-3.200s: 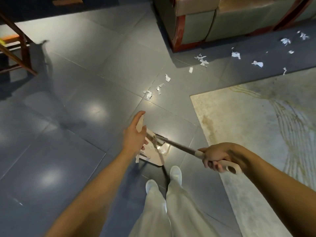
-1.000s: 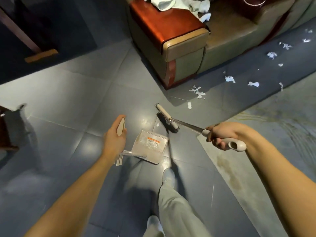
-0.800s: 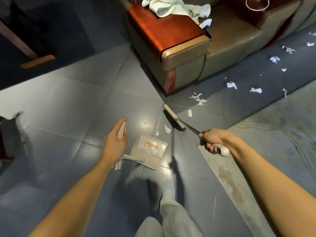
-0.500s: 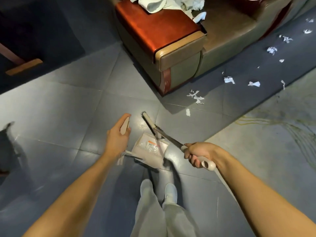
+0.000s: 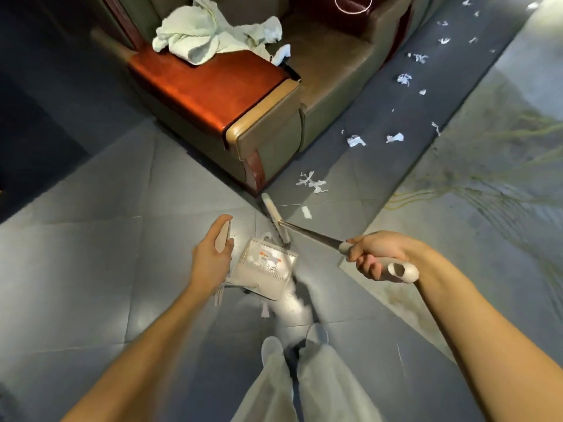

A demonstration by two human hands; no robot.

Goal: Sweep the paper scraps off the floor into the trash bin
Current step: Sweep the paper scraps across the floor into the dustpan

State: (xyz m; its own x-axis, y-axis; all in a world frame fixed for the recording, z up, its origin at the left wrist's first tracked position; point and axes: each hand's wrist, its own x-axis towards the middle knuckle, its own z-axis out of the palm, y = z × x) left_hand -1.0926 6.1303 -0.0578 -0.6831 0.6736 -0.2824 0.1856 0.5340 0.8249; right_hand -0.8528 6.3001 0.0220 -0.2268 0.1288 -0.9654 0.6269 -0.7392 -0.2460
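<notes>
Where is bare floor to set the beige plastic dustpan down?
Bare grey tiles lie left of the left hand, up to the red wooden sofa armrest. Crowded: white paper scraps between sofa and pale rug.

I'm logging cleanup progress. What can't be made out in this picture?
Out of frame in the head view: the trash bin; place unknown.
Blurred: the dustpan; motion blur and glare hide what lies inside.
Covered: the dustpan's handle, mostly by the left hand.
Cut off: the paper scraps trail off the top edge, so no full count.
Unclear: whether the brush in the right hand touches the floor.
</notes>
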